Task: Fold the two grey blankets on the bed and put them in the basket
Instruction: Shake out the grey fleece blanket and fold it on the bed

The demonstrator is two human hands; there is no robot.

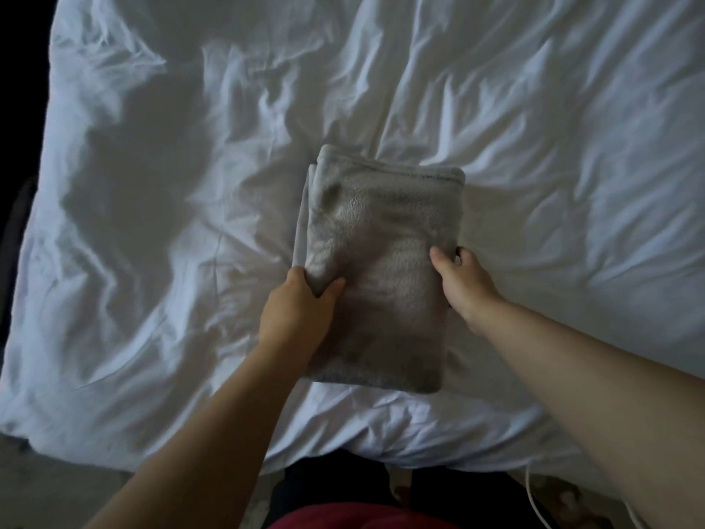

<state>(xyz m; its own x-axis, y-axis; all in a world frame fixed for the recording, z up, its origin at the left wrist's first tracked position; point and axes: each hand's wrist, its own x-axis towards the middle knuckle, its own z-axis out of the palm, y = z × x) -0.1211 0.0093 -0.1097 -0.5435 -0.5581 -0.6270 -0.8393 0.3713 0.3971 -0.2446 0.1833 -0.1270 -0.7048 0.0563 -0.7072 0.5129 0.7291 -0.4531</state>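
Currently: left hand pinches the left edge of the folded grey fleece blanket; thumb lies on top of the fabric, the fingers go under the edge and are hidden; grip is tight enough that the fleece bunches between thumb and palm. Right hand holds the right edge at about the same height; thumb is pressed on the top face, one finger is curled round the side, and the rest are hidden below. So both hands are closed on the same bundle, one per long side, forearms reaching in from the bottom of the frame.

The blanket is folded into a compact rectangle of several layers; the stacked folds show along the left side and the far end has a rounded fold; the near end sits square between the wrists. It sits over the middle of the bed, nearer the near edge; I cannot tell whether it rests on the covers or is lifted just off them.

Underneath is a white duvet, heavily creased and spread across nearly the whole view; a broad shadow falls on its left half. Below the bed edge are the person's dark trousers, a strip of red garment, a white cable at the right and pale floor at the left.
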